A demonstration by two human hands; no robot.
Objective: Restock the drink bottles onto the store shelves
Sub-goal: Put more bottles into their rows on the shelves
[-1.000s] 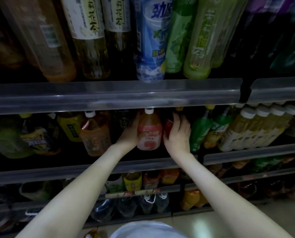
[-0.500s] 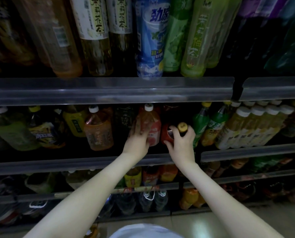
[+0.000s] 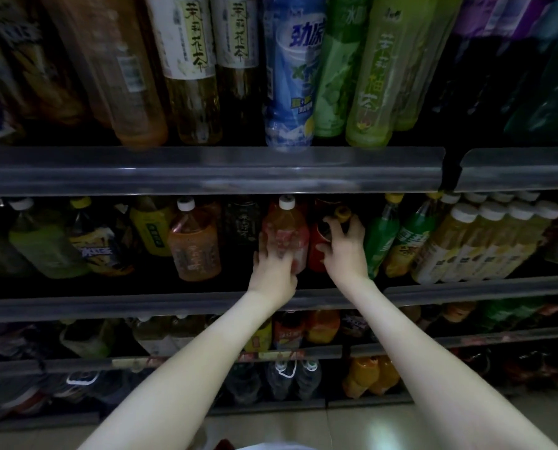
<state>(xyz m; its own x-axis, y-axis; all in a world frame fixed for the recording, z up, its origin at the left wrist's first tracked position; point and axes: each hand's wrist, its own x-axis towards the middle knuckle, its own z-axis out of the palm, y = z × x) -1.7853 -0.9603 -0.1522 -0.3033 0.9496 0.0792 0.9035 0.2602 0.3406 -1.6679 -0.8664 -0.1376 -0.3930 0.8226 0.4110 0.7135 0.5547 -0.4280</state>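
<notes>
yellow-capped red bottle (image 3: 315, 254) on shelf (image 3: 173, 302), right hand (image 3: 346, 254) fingers curled round it, left hand (image 3: 272, 267) blurred against white-capped bottle (image 3: 284, 228), grip unclear

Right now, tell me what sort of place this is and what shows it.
Likely a shop's drinks aisle: tiered shelves with clear front rails, labelled drink bottles, identical white-capped yellow bottles lined up, and the right hand gripping a yellow-capped bottle.
</notes>
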